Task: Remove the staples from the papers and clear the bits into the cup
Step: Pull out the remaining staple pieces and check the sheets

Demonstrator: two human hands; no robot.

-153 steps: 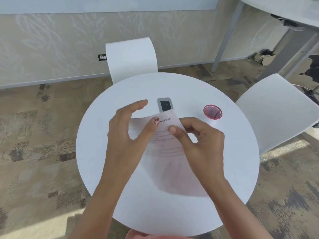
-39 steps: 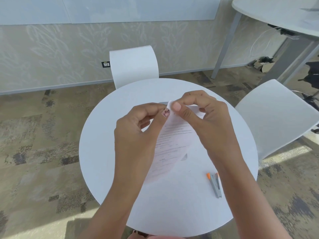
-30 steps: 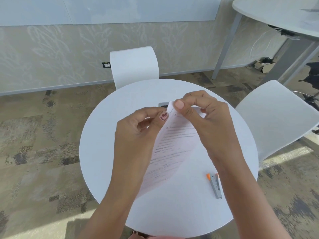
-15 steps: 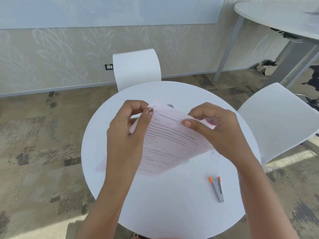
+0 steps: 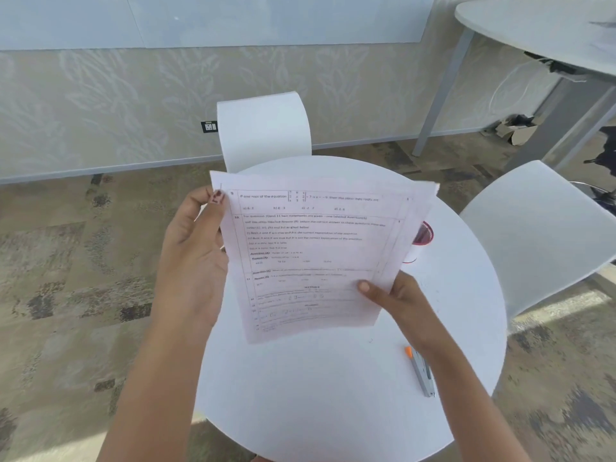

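Note:
The printed papers are held up flat above the round white table, text side toward me. My left hand pinches their top left corner with the thumb on the front. My right hand grips the lower right edge, thumb on the page. The pink-rimmed cup stands on the table behind the sheets, mostly hidden by their right edge. A grey staple remover with orange tips lies on the table beside my right forearm.
One white chair stands at the table's far side and another white chair at its right. A second table stands at the upper right, with a cardboard box on the carpet beneath it.
The papers went from bent and pinched at one corner to spread out flat and lifted. My right hand slid from the top down to the lower right edge; my left kept its corner.

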